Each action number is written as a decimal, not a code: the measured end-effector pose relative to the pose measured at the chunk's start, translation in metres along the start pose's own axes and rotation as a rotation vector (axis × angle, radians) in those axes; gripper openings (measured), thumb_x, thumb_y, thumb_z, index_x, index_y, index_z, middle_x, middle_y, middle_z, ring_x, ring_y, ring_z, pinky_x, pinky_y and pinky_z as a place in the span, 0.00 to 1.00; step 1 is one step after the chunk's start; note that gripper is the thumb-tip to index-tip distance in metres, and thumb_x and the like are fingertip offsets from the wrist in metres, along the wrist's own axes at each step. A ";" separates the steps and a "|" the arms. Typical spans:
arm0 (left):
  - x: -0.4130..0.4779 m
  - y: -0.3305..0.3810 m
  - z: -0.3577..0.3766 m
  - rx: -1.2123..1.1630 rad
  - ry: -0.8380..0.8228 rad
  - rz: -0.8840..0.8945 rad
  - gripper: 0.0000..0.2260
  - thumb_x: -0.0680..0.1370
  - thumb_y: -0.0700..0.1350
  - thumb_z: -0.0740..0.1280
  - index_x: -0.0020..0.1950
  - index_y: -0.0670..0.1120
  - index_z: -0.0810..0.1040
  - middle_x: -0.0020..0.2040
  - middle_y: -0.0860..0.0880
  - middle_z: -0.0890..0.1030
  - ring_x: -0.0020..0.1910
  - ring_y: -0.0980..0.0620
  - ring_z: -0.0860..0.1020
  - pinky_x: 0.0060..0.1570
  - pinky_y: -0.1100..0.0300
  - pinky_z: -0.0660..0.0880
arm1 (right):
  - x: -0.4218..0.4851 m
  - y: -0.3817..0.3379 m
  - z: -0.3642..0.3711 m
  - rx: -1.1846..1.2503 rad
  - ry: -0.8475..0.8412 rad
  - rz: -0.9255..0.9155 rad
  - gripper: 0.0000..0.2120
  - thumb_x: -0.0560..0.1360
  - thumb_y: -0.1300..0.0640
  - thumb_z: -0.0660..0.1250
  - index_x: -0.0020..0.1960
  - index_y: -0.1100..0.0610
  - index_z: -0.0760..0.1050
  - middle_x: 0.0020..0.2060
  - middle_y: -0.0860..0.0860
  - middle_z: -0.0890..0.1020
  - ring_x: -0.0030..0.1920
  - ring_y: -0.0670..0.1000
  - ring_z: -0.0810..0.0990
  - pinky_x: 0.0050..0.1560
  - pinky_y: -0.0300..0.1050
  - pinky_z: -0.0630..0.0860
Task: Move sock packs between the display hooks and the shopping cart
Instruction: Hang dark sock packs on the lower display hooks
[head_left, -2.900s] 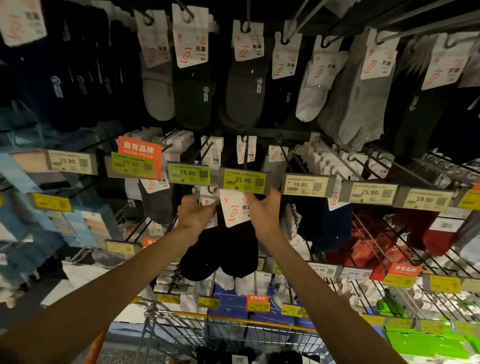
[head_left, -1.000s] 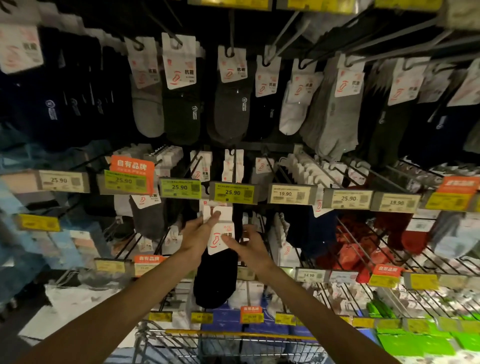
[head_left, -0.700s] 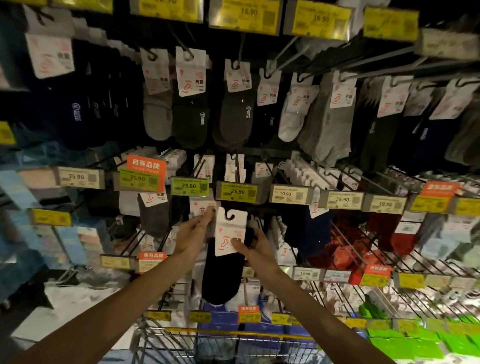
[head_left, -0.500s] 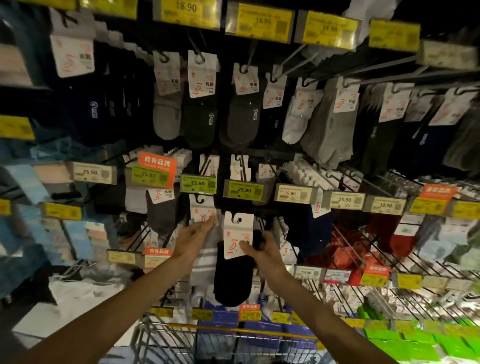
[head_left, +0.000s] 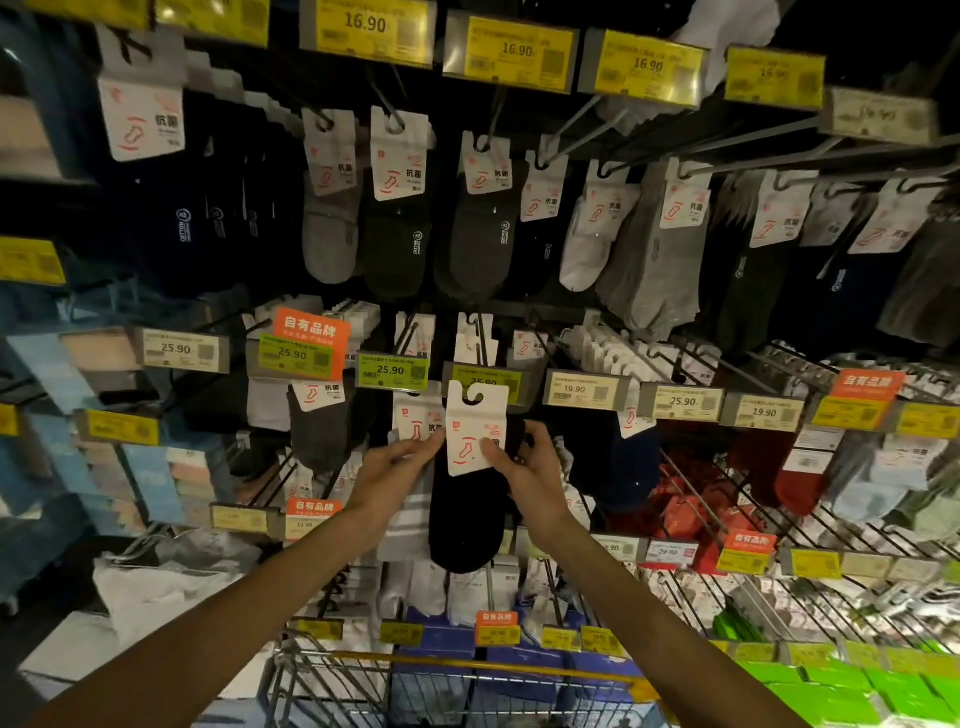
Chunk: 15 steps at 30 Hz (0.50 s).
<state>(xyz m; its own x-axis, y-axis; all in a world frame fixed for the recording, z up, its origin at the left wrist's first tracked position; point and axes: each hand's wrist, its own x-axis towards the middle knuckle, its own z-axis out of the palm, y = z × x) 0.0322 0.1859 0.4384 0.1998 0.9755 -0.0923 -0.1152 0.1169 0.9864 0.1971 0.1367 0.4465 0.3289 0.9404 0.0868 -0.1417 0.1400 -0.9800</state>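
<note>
A black sock pack (head_left: 467, 514) with a white hook card hangs free in front of the middle row of display hooks (head_left: 480, 338). Its hook hole sits just below the green 25.90 price tag (head_left: 485, 382) and is on no hook. My right hand (head_left: 530, 470) pinches the card's right side, thumb on the front. My left hand (head_left: 395, 467) reaches in with straight fingers, the tips touching the card's left edge. The shopping cart (head_left: 467, 667), with a wire basket and a yellow rim, stands below my arms.
Rows of hooks carry grey, black and white sock packs (head_left: 395, 218) above. Red packs (head_left: 691, 499) hang to the right and green boxes (head_left: 841, 686) lie at the lower right. A striped white pack (head_left: 410, 514) hangs just left of the held one. Yellow price tags line every row.
The black pack came off its hook and dropped lower in my right hand. It has now risen back up to the price tag. My left hand let go and only touches its edge.
</note>
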 end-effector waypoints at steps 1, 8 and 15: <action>0.001 0.000 0.000 -0.004 0.009 -0.004 0.10 0.76 0.51 0.72 0.48 0.45 0.86 0.47 0.56 0.86 0.52 0.60 0.80 0.53 0.65 0.73 | 0.001 0.000 0.001 0.003 0.005 -0.014 0.18 0.75 0.66 0.70 0.61 0.62 0.68 0.52 0.53 0.82 0.49 0.44 0.83 0.43 0.37 0.79; 0.011 -0.001 0.006 0.000 0.043 -0.005 0.05 0.77 0.48 0.71 0.43 0.49 0.85 0.40 0.59 0.86 0.44 0.66 0.81 0.46 0.70 0.72 | 0.014 0.013 0.007 0.020 0.022 -0.067 0.16 0.76 0.67 0.68 0.60 0.57 0.68 0.55 0.55 0.82 0.52 0.47 0.83 0.48 0.42 0.81; 0.011 -0.005 0.011 0.069 0.001 0.020 0.06 0.79 0.49 0.67 0.47 0.54 0.84 0.44 0.63 0.84 0.48 0.67 0.79 0.49 0.69 0.73 | 0.017 0.025 0.000 -0.170 -0.071 -0.200 0.16 0.79 0.62 0.66 0.64 0.54 0.67 0.58 0.48 0.79 0.57 0.45 0.80 0.54 0.46 0.80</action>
<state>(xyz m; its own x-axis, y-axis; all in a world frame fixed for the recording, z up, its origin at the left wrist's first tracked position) 0.0452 0.1939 0.4339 0.1972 0.9777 -0.0726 -0.0518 0.0843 0.9951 0.1989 0.1567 0.4236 0.2677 0.9195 0.2877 0.0798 0.2765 -0.9577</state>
